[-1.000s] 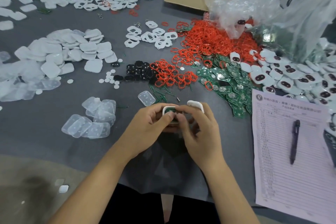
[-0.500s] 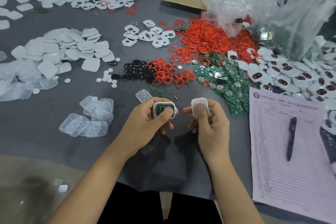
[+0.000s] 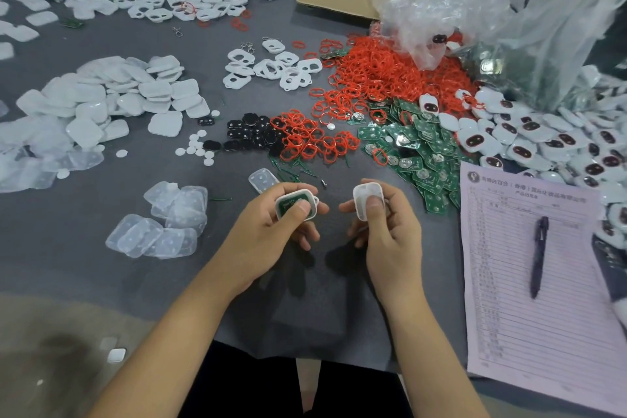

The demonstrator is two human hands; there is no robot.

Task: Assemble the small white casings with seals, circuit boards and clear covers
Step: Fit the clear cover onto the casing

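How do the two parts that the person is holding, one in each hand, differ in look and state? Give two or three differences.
The white casing in the left hand holds a green circuit board; the clear cover in the right hand looks empty. The casing is opaque white, the cover translucent. The casing lies tilted under the left thumb; the cover stands more upright. Both are small rounded rectangles, each pinned by a thumb.

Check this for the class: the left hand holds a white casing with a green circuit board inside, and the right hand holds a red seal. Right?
Not quite. The head view shows the right hand holding a clear cover, not a red seal. The left hand does hold the white casing with the green circuit board inside.
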